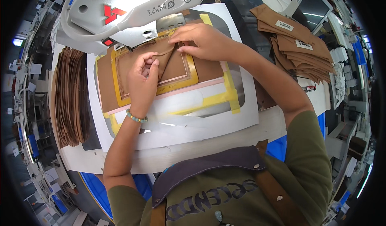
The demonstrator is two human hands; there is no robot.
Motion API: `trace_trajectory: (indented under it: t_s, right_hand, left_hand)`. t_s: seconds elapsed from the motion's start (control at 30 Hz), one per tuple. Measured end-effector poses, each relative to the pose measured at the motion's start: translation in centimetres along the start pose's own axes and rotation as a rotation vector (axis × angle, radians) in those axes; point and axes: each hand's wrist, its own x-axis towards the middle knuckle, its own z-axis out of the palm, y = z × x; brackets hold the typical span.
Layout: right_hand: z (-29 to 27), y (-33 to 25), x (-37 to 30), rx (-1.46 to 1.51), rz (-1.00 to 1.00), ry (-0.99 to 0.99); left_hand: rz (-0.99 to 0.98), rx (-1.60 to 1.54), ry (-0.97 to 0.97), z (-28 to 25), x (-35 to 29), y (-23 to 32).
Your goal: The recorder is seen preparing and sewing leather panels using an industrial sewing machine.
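A brown fabric piece lies partly lifted and folded over inside a yellow rectangular frame. My left hand, wearing a beaded bracelet, has its fingers curled on the near-left part of this fold and pinches it. At the fold's far right end, my right hand grips the edge between thumb and fingers. Under the frame is a larger brown fabric panel, with yellow tape around it on a white sheet. The fingertips partly hide the lifted edge.
A white sewing machine head with a grey handle-shaped arm overhangs the far left of the frame. Stacked brown fabric pieces stand at the left; labelled brown pieces pile up at the right, near a screen.
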Motion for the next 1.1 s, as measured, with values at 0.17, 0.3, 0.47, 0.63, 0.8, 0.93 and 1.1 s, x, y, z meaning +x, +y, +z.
trace_trajectory:
  t_s: [0.17, 0.3, 0.47, 0.63, 0.8, 0.93, 1.1]
  right_hand:
    - [1.5, 0.8, 1.1, 0.140, -0.024, -0.016]
    - [1.4, 1.2, 1.8, 0.161, 0.022, -0.102]
    - [1.2, 1.1, 1.9, 0.178, 0.021, -0.104]
    - [1.2, 0.8, 2.0, 0.192, 0.023, -0.101]
    - [1.2, 0.9, 1.7, 0.176, 0.029, -0.087]
    - [1.2, 0.9, 1.6, 0.161, 0.004, -0.070]
    - [1.0, 0.8, 1.3, 0.143, -0.027, -0.056]
  left_hand:
    - [0.009, -0.009, -0.013, -0.3, -0.1, 0.1]
    - [0.128, 0.204, -0.026, -0.6, -0.2, 0.6]
    - [0.241, 0.299, -0.062, -0.9, -0.1, 1.8]
    - [0.354, 0.381, -0.049, -1.0, 0.2, 1.9]
    - [0.343, 0.472, -0.029, -0.2, 0.5, 2.6]
    - [0.298, 0.447, 0.007, 0.4, 0.6, 3.1]
    - [0.279, 0.460, 0.024, 0.7, -0.1, 3.9]
